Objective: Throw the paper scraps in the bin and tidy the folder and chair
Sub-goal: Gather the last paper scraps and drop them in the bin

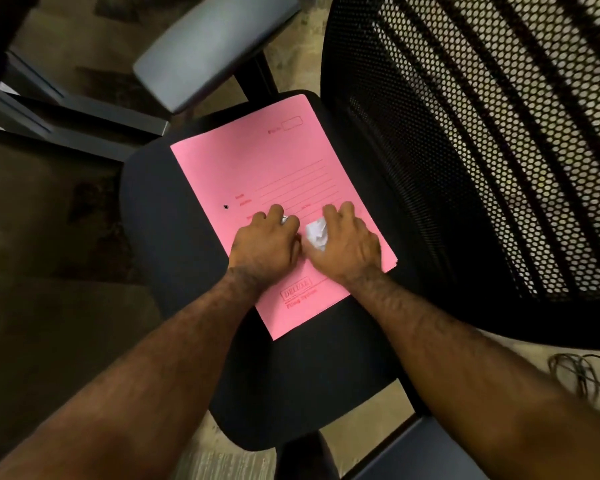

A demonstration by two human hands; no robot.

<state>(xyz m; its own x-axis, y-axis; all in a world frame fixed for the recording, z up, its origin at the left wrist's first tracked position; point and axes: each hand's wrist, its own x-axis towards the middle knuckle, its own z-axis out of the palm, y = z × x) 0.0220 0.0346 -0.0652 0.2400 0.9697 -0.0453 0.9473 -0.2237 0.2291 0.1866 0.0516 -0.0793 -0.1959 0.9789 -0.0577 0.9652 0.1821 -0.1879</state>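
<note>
A pink folder [264, 161] lies flat on the black seat of an office chair [160, 216]. Both my hands rest on the folder's lower half. My left hand [262, 247] is curled, and a small bit of white paper [284, 220] shows between its fingers. My right hand [347, 245] cups a crumpled white paper scrap [316, 233], which lies between the two hands and is partly hidden by the fingers. No bin is in view.
The chair's black mesh backrest [482, 150] rises at the right. One grey armrest [208, 46] sits at the top, another [423, 452] at the bottom. A dark desk frame [66, 123] stands at the left. A coiled cable [582, 375] lies on the carpet at the right.
</note>
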